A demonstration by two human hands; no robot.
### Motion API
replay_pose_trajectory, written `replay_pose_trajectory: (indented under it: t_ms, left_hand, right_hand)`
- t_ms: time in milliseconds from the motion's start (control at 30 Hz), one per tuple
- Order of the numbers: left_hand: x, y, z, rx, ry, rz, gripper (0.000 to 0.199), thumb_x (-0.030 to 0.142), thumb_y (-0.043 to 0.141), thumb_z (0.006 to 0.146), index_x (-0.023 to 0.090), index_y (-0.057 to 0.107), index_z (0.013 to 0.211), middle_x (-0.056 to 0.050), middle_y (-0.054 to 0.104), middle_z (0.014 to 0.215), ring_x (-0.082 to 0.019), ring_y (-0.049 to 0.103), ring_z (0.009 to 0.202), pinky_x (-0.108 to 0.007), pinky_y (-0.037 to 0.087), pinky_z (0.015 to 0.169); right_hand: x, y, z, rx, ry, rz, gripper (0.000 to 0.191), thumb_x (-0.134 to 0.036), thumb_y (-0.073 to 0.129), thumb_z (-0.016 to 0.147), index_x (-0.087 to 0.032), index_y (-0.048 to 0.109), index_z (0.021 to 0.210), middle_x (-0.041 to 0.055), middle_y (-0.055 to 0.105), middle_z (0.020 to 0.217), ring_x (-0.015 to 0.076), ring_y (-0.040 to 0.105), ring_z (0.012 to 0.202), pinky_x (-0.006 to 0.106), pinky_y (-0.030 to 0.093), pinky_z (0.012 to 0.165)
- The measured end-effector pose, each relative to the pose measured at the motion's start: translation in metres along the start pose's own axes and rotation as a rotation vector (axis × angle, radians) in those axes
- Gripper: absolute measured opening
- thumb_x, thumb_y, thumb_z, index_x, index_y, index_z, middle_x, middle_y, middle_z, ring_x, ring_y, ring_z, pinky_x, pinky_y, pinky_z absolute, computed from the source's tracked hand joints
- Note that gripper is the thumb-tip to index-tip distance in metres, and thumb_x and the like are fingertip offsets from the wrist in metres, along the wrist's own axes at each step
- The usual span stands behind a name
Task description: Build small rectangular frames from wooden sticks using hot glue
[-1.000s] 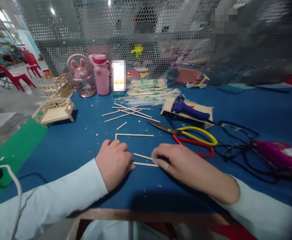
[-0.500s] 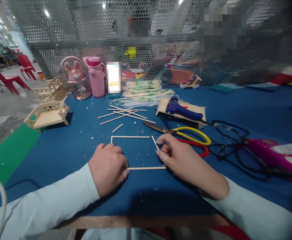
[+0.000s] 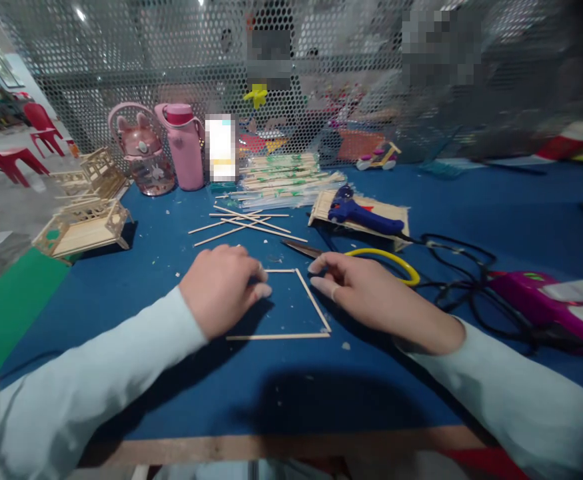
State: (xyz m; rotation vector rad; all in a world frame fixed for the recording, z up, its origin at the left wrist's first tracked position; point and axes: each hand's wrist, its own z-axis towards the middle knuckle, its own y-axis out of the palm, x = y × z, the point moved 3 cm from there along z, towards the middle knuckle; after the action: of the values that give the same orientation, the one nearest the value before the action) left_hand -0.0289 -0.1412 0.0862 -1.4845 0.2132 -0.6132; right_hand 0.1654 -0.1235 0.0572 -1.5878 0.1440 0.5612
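Observation:
Thin wooden sticks lie on the blue tabletop as a frame: a far stick (image 3: pixel 281 271), a slanted right stick (image 3: pixel 314 300) and a near stick (image 3: pixel 278 337). My left hand (image 3: pixel 224 290) hovers over the frame's left side, thumb and fingers slightly apart with nothing visible between them; it hides the left part of the far stick and whatever lies beneath. Just right of the slanted stick is my right hand (image 3: pixel 356 290), its thumb and forefinger parted and empty. Behind that hand lie scissors (image 3: pixel 384 260) with a yellow handle loop showing.
Loose sticks (image 3: pixel 246 223) and bagged sticks (image 3: pixel 281 177) lie farther back. A blue glue gun (image 3: pixel 366 217) rests on a small wooden piece, near black cables and a purple device (image 3: pixel 546 307). Wooden models (image 3: pixel 84 230) and pink bottles (image 3: pixel 186 150) stand left, before a perforated metal screen (image 3: pixel 171 73).
The slanted right stick now lies against the far and near sticks, and my right hand has let go of it. My left hand has moved up and right, off the near stick.

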Motion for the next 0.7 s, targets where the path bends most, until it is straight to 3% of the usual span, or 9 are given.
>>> replay_pose_trajectory:
  t_ms: [100, 200, 400, 700]
  left_hand:
    - [-0.001, 0.007, 0.032, -0.028, 0.084, 0.030, 0.016, 0.026, 0.060, 0.078, 0.021, 0.070, 0.088, -0.005, 0.065, 0.090, -0.020, 0.058, 0.088, -0.031, 0.044, 0.081]
    - [-0.004, 0.018, 0.046, -0.066, 0.098, 0.026, 0.019, 0.027, 0.060, 0.077, 0.021, 0.070, 0.092, -0.006, 0.065, 0.094, -0.020, 0.058, 0.091, -0.031, 0.044, 0.083]
    - [-0.006, 0.034, 0.043, -0.033, 0.057, 0.052, 0.023, 0.028, 0.057, 0.079, 0.021, 0.068, 0.098, -0.006, 0.065, 0.093, -0.021, 0.059, 0.090, -0.031, 0.045, 0.081]
    - [-0.007, 0.045, 0.046, 0.009, -0.003, 0.036, 0.022, 0.027, 0.049, 0.082, 0.021, 0.070, 0.089, -0.006, 0.065, 0.088, -0.020, 0.060, 0.084, -0.030, 0.046, 0.077]
  right_hand:
    - [0.003, 0.003, 0.005, -0.067, 0.094, 0.113, 0.014, -0.017, 0.049, 0.075, -0.020, 0.049, 0.089, -0.0051, 0.052, 0.055, 0.0112, 0.052, 0.046, 0.023, 0.037, 0.046]
    - [0.004, 0.008, 0.002, -0.094, 0.105, 0.221, 0.018, -0.013, 0.049, 0.073, -0.020, 0.047, 0.089, -0.0075, 0.050, 0.053, 0.0099, 0.053, 0.043, 0.021, 0.039, 0.045]
    - [0.001, 0.014, -0.004, -0.076, 0.047, 0.265, 0.015, -0.017, 0.053, 0.072, -0.021, 0.049, 0.087, -0.0084, 0.051, 0.052, 0.0090, 0.053, 0.043, 0.020, 0.040, 0.046]
    - [-0.002, 0.014, -0.002, -0.076, 0.162, 0.290, 0.018, -0.025, 0.048, 0.080, -0.019, 0.052, 0.096, -0.0076, 0.048, 0.046, 0.0107, 0.052, 0.038, 0.022, 0.039, 0.041]
